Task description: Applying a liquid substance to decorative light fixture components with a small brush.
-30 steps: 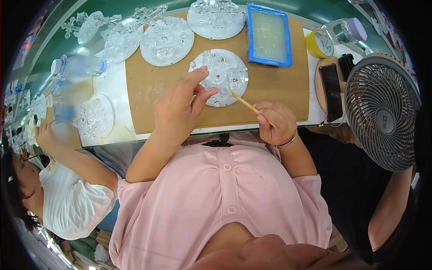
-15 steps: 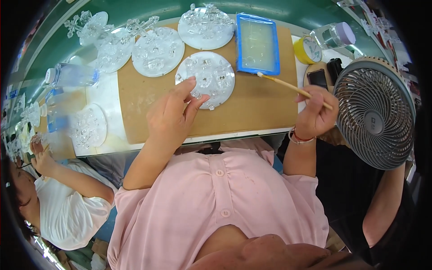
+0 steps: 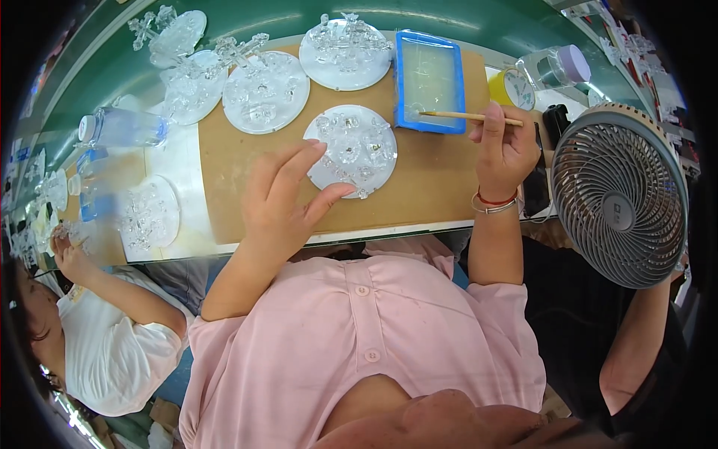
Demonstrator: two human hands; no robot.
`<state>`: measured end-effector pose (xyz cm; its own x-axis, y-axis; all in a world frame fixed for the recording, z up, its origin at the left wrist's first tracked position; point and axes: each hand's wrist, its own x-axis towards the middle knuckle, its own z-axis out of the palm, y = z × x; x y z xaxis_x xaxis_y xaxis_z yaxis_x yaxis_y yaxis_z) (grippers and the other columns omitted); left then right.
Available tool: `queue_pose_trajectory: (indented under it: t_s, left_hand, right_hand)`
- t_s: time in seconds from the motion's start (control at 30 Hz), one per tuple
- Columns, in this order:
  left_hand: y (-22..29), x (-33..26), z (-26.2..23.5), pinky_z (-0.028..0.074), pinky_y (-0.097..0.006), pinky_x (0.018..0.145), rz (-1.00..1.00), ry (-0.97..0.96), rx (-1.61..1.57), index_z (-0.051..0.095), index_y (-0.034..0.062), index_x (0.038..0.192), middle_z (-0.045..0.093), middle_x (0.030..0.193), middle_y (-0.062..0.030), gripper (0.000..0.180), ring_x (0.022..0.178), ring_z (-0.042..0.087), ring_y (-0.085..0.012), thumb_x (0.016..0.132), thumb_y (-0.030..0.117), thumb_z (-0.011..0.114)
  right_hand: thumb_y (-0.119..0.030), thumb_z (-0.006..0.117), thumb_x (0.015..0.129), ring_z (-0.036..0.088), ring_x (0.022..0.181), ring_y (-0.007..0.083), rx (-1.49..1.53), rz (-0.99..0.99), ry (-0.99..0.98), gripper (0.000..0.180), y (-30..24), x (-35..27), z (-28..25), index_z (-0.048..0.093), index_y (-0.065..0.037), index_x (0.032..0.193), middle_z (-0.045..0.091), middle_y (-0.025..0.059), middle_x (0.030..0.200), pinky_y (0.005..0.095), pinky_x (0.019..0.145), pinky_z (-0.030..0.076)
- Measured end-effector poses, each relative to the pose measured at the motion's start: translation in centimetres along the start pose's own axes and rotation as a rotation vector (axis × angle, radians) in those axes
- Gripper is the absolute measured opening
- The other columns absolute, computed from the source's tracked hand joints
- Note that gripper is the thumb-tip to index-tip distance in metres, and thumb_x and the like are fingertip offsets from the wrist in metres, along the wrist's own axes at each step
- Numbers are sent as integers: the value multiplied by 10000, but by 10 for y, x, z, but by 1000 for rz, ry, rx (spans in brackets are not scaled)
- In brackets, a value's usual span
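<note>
My left hand point(image 3: 283, 196) is open beside a white round disc point(image 3: 372, 178), thumb and fingers apart around its left edge. Nothing shows between those fingers. The disc lies flat on a brown board and carries several small clear pieces point(image 3: 350, 148). In my right hand point(image 3: 508, 153) is a thin wooden brush point(image 3: 467, 116), pinched between thumb and fingers. Its tip is over a blue-rimmed tray point(image 3: 430, 128) holding something pale and translucent; whether the tip touches that is unclear.
Discs with clear pieces point(image 3: 266, 93) stand behind and left. Bottles point(image 3: 123, 127) are at the left, a tape roll point(image 3: 513, 90) and lidded jar point(image 3: 550, 67) behind right. A grey fan point(image 3: 619, 202) stands right of my hand. A co-worker's hand point(image 3: 71, 262) works at far left.
My left fingers have spread and let go of a small clear piece at the disc. My right hand has swung the brush level, its tip now inside the tray's rim.
</note>
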<state>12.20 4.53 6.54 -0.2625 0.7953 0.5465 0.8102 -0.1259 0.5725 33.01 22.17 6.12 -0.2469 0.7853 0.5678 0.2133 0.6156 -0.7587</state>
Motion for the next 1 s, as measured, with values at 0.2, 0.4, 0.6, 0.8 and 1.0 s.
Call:
queue_pose_trajectory:
  t_s: [0.2, 0.4, 0.6, 0.8, 1.0]
  left_hand:
    - [0, 3, -2, 497, -359, 786, 2, -10, -12, 639, 72, 1090, 620, 1120, -108, 542, 939, 598, -273, 614, 209, 860]
    - [-2, -2, -2, 508, -357, 818, -40, -80, -46, 634, 62, 1096, 614, 1150, -103, 543, 1019, 605, -287, 619, 198, 856]
    - [-7, 5, -8, 516, -357, 812, -49, -99, -46, 632, 63, 1094, 625, 1140, -96, 520, 1024, 614, -280, 638, 197, 843]
    - [-13, 4, -9, 535, -333, 765, -59, -160, -26, 639, 77, 1077, 659, 1118, -80, 483, 959, 647, -250, 651, 201, 831]
    - [-18, 5, -6, 546, -319, 695, -32, -117, -4, 651, 84, 1032, 690, 1052, -62, 435, 876, 672, -228, 654, 200, 830]
  right_hand:
    - [-113, 553, 960, 554, 553, 98, 174, -5, 13, 130, -2, -1, -5, 530, 8, 918, 623, 100, 732, 205, 521, 450]
    - [-112, 485, 978, 554, 552, 135, 171, -43, -60, 131, -28, -35, -24, 498, 5, 921, 624, 136, 751, 242, 518, 448]
    - [-37, 536, 934, 603, 588, 172, 81, -172, -256, 59, -20, -61, -9, 506, 8, 911, 624, 132, 718, 266, 534, 479]
    - [0, 548, 917, 622, 600, 193, 59, -234, -279, 36, -18, -65, -2, 512, 5, 918, 626, 116, 705, 274, 532, 489]
    - [-8, 551, 921, 610, 588, 150, -28, -196, -254, 38, -18, -63, -4, 517, 9, 926, 635, 115, 721, 244, 524, 477]
